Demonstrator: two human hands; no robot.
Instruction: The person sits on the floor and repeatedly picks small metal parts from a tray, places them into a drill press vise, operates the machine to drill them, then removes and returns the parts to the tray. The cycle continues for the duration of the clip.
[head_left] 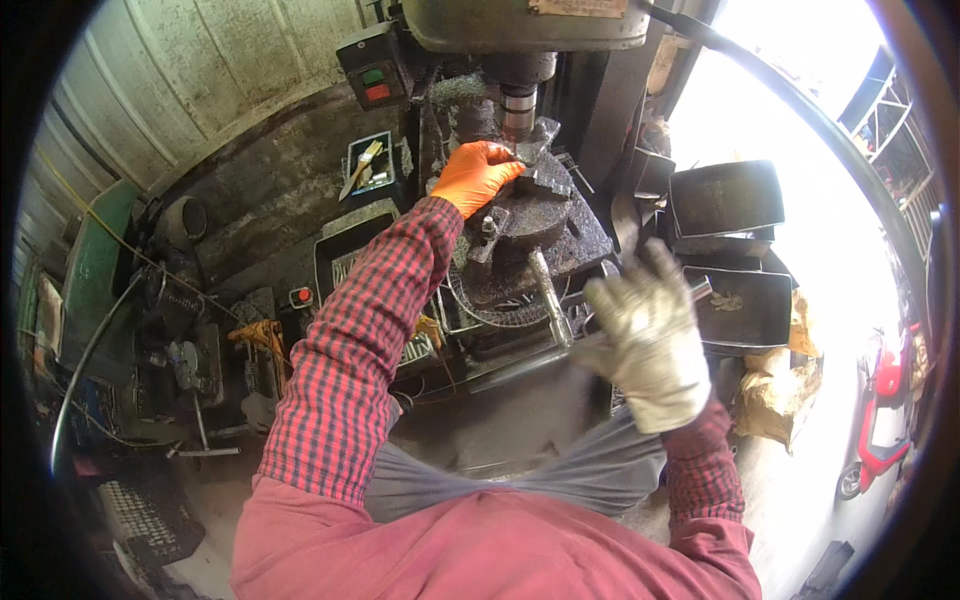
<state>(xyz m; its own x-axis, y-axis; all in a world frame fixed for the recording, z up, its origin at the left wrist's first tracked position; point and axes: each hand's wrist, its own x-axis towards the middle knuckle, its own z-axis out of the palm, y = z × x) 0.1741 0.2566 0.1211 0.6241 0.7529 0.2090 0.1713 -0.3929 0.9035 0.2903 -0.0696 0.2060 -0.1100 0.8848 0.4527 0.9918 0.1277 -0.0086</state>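
Observation:
My left hand [478, 178], in an orange glove, reaches to the drill press fixture with its fingers pressed together just below the chuck [518, 112]. Whatever sits at those fingertips is too small and hidden to name. Under the hand lies the dark metal fixture [530, 218], strewn with metal chips, and a bolted clamp [484, 240] stands on its near left side. A bright metal bar [551, 298] sticks out toward me. My right hand [645, 340], in a whitish work glove, is raised to the right of that bar, blurred, with its fingers apart and nothing visibly held.
At the left back hangs a switch box [372, 75] with green and red buttons. A brush [362, 168] lies on a small tray. Two black bins, an upper bin [728, 198] and a lower bin [745, 308], stand at right beside a crumpled paper sack [780, 400].

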